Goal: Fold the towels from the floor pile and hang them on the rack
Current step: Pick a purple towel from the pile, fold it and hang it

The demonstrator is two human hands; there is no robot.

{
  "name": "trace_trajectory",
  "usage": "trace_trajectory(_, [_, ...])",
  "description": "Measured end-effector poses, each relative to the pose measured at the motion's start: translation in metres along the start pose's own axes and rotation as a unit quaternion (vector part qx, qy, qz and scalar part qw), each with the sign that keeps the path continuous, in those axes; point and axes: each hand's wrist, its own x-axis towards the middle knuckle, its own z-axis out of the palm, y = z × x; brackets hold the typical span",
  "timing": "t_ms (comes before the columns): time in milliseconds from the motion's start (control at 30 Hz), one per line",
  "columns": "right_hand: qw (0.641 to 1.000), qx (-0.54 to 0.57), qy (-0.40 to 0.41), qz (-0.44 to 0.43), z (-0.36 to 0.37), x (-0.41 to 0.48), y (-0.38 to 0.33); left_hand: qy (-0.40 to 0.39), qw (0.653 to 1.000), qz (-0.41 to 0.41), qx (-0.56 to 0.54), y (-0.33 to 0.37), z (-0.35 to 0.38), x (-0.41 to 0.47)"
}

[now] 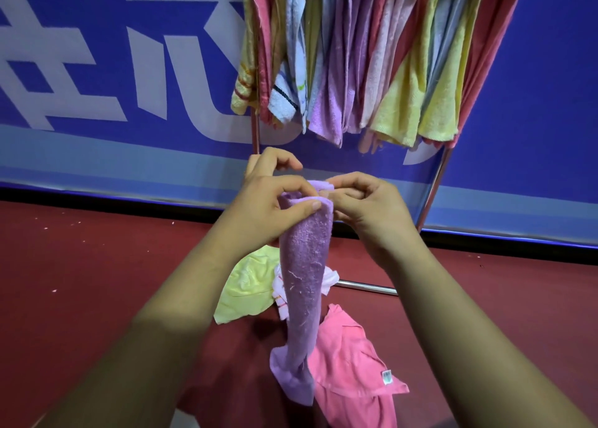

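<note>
A purple towel (304,282) hangs lengthwise in front of me, its lower end trailing near the floor. My left hand (268,198) pinches its top edge between thumb and fingers. My right hand (365,207) pinches the same top edge from the right, fingers curled round the folded layers. On the red floor below lie a yellow towel (246,285), a white patterned towel (280,295) and a pink towel (352,363). The metal rack (432,194) stands behind, with several coloured towels (356,55) draped over it.
A blue banner wall (129,71) with white lettering runs behind the rack. The rack's base bar (365,286) lies on the red floor (81,282) to the right of the pile.
</note>
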Motion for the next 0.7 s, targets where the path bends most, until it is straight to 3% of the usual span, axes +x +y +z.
trace_trajectory(167, [0.997, 0.067, -0.038, 0.002, 0.004, 0.002, 0.001, 0.053, 0.999, -0.012, -0.003, -0.004, -0.003, 0.002])
trace_trajectory(267, [0.998, 0.007, -0.060, -0.033, 0.006, 0.001, 0.003, 0.060, 0.998, -0.013, -0.008, -0.004, -0.005, 0.001])
trace_trajectory(367, [0.997, -0.043, -0.036, -0.056, 0.006, 0.001, 0.002, 0.028, 1.000, -0.013, -0.004, -0.005, -0.009, 0.001])
trace_trajectory(500, [0.995, -0.072, -0.024, -0.070, -0.003, 0.002, -0.002, -0.100, 0.993, -0.046, 0.033, -0.015, -0.023, 0.000])
trace_trajectory(700, [0.991, -0.103, -0.011, -0.089, -0.001, 0.003, -0.005, -0.043, 0.999, -0.014, 0.005, -0.013, -0.024, 0.002])
